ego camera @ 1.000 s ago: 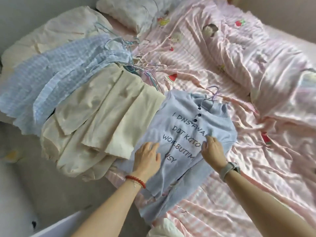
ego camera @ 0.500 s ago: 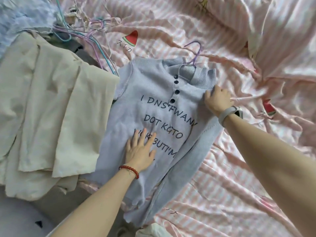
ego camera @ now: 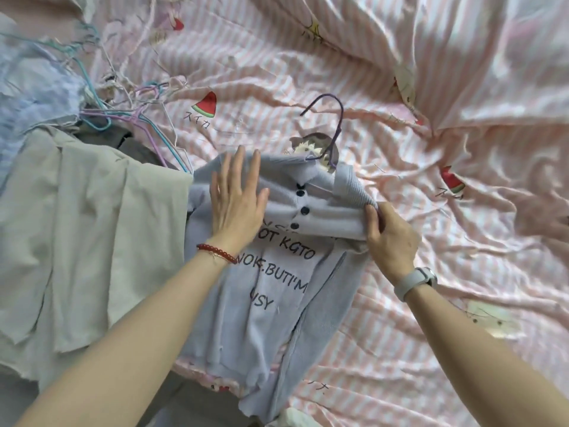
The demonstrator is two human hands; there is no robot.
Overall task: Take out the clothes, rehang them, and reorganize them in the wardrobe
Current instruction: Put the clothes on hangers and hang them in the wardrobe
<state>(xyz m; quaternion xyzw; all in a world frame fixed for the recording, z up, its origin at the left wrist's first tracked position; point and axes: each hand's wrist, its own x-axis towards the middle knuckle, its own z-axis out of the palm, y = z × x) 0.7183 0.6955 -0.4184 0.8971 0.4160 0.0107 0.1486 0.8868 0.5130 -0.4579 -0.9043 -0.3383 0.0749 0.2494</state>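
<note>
A light blue knit sweater with dark lettering and dark buttons lies on the pink striped bed sheet, on a purple wire hanger whose hook pokes out above the collar. My left hand lies flat with straight fingers on the sweater's left shoulder. My right hand pinches the sweater's right shoulder and has it bunched toward the buttons, so the top lines of text are folded under.
Cream garments lie overlapped to the left of the sweater. A pale blue checked garment and a tangle of wire hangers sit at the upper left. Rumpled pink bedding fills the right side.
My left hand slid up from the sweater's chest to its left shoulder. My right hand gathered the right shoulder inward, folding fabric over the upper lettering. The view moved closer.
</note>
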